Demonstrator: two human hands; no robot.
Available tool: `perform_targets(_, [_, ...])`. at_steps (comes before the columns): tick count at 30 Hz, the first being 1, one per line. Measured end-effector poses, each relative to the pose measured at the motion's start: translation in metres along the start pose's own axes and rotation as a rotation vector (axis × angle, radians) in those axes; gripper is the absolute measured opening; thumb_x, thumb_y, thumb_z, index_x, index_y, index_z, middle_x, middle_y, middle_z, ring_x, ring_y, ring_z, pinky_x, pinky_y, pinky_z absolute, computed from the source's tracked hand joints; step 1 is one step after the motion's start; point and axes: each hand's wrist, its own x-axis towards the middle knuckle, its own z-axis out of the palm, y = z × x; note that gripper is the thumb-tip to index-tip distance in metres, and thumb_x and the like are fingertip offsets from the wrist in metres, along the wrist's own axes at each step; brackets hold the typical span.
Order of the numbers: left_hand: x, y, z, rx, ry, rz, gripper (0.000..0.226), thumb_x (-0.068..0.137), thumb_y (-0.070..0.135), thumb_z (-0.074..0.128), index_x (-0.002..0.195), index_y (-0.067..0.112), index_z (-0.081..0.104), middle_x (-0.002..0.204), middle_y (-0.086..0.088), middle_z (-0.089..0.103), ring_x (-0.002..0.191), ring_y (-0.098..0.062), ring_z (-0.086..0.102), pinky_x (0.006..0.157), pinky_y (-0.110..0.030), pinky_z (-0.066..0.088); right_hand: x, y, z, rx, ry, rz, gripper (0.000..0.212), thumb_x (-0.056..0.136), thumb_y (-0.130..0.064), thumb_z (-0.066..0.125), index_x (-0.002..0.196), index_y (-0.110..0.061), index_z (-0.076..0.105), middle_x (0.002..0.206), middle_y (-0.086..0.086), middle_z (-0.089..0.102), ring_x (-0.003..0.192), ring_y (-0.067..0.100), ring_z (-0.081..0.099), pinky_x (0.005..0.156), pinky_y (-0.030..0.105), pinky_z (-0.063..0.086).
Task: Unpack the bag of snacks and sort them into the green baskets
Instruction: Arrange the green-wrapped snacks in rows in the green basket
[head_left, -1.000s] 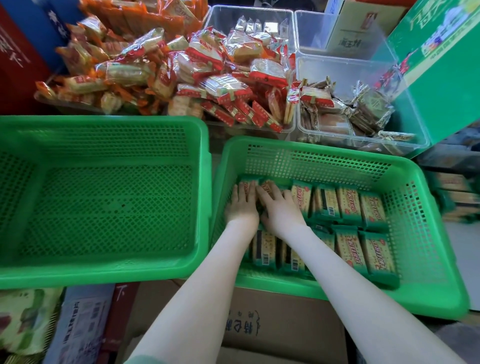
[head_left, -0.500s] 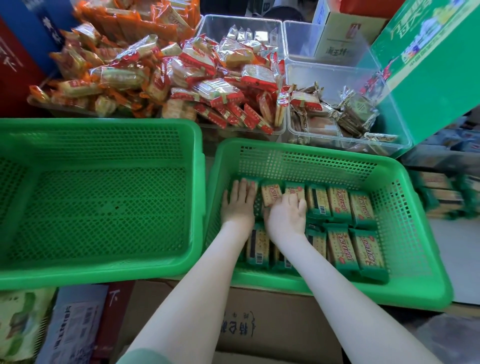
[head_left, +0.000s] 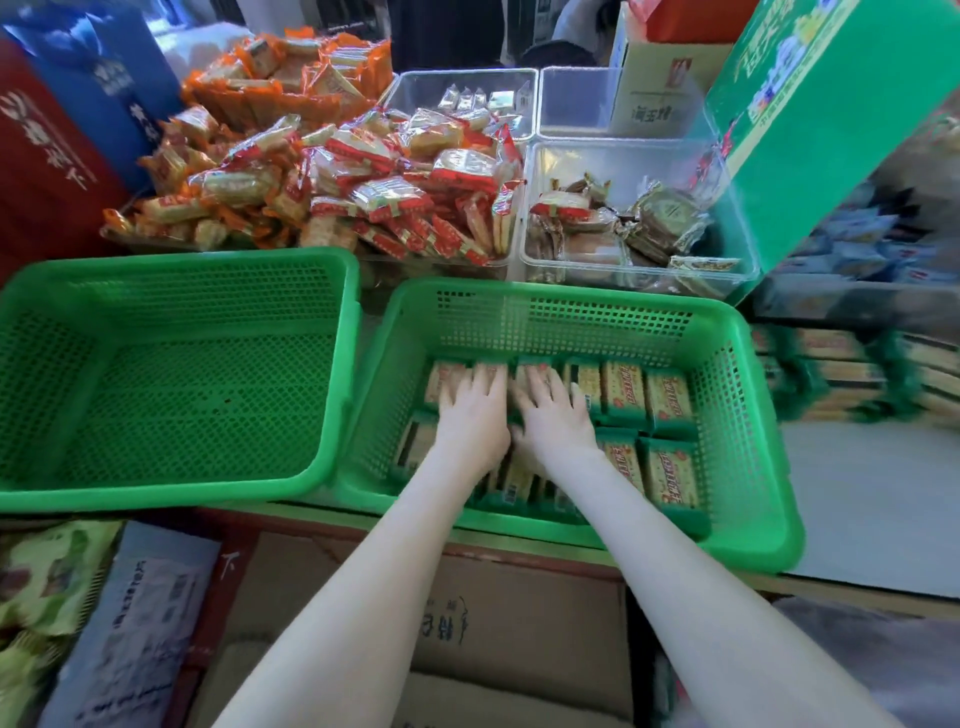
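Two green baskets stand side by side. The left basket holds nothing. In the right basket, green-edged cracker packs lie flat in two rows. My left hand and my right hand lie next to each other inside the right basket, fingers straight, pressing flat on the packs of the back row at its left half. Packs under the palms are partly hidden. Neither hand holds a pack.
Behind the baskets lie a heap of orange and red snack packs and clear bins with brown packs. A tall green carton leans at the right. More green packs are stacked right of the basket. Cardboard boxes sit below.
The camera has tilted up, so the baskets sit lower in view. My right hand's fingers, curled half a second ago, are straight again beside my left hand on the back row.
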Motion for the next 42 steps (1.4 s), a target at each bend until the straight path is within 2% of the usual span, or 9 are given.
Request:
perform_targets(3, [-0.015, 0.072, -0.001, -0.028, 0.137, 0.019, 0.063, 0.096, 0.013, 0.038, 0.154, 0.01, 0.011, 0.16, -0.018, 0.01, 0.148, -0.031, 0.01, 0.118, -0.048, 0.008, -0.037, 0.055, -0.008, 0.174, 0.22, -0.058, 0.072, 0.096, -0.027, 0.05, 0.154, -0.017, 0.008, 0.161, 0.008, 0.004, 0.148, 0.026, 0.001, 0.118, 0.043, 0.004])
perform_targets(6, [-0.021, 0.172, 0.011, -0.124, 0.476, 0.169, 0.059, 0.082, 0.017, 0.028, 0.132, -0.001, 0.053, 0.135, -0.031, 0.05, 0.122, -0.044, 0.052, 0.1, -0.054, 0.042, -0.079, 0.145, -0.007, 0.285, 0.565, -0.035, 0.064, 0.082, -0.014, 0.064, 0.141, -0.007, 0.042, 0.142, 0.015, 0.045, 0.131, 0.031, 0.039, 0.107, 0.045, 0.031])
perform_targets(10, [-0.014, 0.307, 0.037, -0.186, 0.458, 0.373, 0.051, 0.067, 0.012, 0.058, 0.116, 0.0, 0.065, 0.118, -0.024, 0.064, 0.102, -0.038, 0.065, 0.085, -0.044, 0.053, -0.131, 0.282, 0.006, 0.344, 0.617, 0.14, 0.058, 0.078, -0.006, 0.064, 0.134, -0.003, 0.049, 0.134, 0.017, 0.052, 0.121, 0.035, 0.05, 0.098, 0.047, 0.041])
perform_targets(14, [0.01, 0.407, 0.08, -0.033, 0.262, 0.403, 0.07, 0.082, 0.002, 0.059, 0.147, 0.001, 0.033, 0.153, -0.021, 0.029, 0.141, -0.034, 0.031, 0.115, -0.041, 0.024, -0.17, 0.413, 0.026, 0.316, 0.397, 0.363, 0.073, 0.086, -0.009, 0.058, 0.15, -0.002, 0.022, 0.154, 0.017, 0.026, 0.141, 0.031, 0.024, 0.114, 0.042, 0.019])
perform_targets(18, [0.052, 0.422, 0.109, 0.285, 0.114, 0.224, 0.073, 0.094, 0.004, 0.038, 0.154, 0.007, -0.003, 0.16, -0.016, -0.014, 0.148, -0.031, -0.01, 0.117, -0.046, -0.008, -0.161, 0.472, 0.042, 0.284, 0.303, 0.319, 0.078, 0.093, -0.013, 0.05, 0.153, -0.008, 0.0, 0.16, 0.013, 0.0, 0.148, 0.026, 0.0, 0.119, 0.036, 0.002])
perform_targets(25, [0.093, 0.416, 0.129, 0.297, 0.063, 0.159, 0.061, 0.097, 0.013, 0.036, 0.152, 0.013, 0.009, 0.159, -0.021, -0.005, 0.147, -0.037, -0.01, 0.116, -0.053, -0.006, -0.103, 0.481, 0.05, 0.105, 0.145, 0.148, 0.073, 0.097, -0.008, 0.035, 0.152, -0.025, -0.01, 0.157, 0.019, -0.019, 0.144, 0.034, -0.021, 0.117, 0.049, -0.009])
perform_targets(30, [0.083, 0.404, 0.134, 0.342, 0.299, 0.312, 0.055, 0.084, 0.007, 0.056, 0.135, 0.016, 0.038, 0.122, -0.018, 0.041, 0.11, -0.039, 0.046, 0.095, -0.045, 0.038, -0.104, 0.475, 0.045, -0.017, 0.241, 0.144, 0.07, 0.082, 0.006, 0.046, 0.143, -0.015, 0.019, 0.138, 0.022, 0.026, 0.137, 0.04, 0.018, 0.117, 0.053, 0.004])
perform_targets(34, [0.064, 0.385, 0.126, 0.25, 0.506, 0.385, 0.07, 0.057, 0.007, 0.076, 0.121, 0.023, 0.056, 0.093, -0.013, 0.054, 0.073, -0.029, 0.051, 0.064, -0.035, 0.04, -0.116, 0.464, 0.043, 0.025, 0.441, 0.108, 0.067, 0.069, 0.011, 0.06, 0.13, -0.011, 0.041, 0.107, 0.02, 0.044, 0.096, 0.04, 0.048, 0.088, 0.049, 0.04])
perform_targets(42, [-0.018, 0.289, 0.033, -0.159, 0.705, 0.055, 0.057, 0.076, 0.028, 0.07, 0.131, 0.026, 0.058, 0.095, -0.012, 0.061, 0.084, -0.034, 0.053, 0.075, -0.042, 0.042, -0.139, 0.33, -0.005, 0.525, 0.726, 0.072, 0.053, 0.085, -0.011, 0.068, 0.135, -0.009, 0.049, 0.121, 0.016, 0.056, 0.11, 0.037, 0.048, 0.093, 0.045, 0.039])
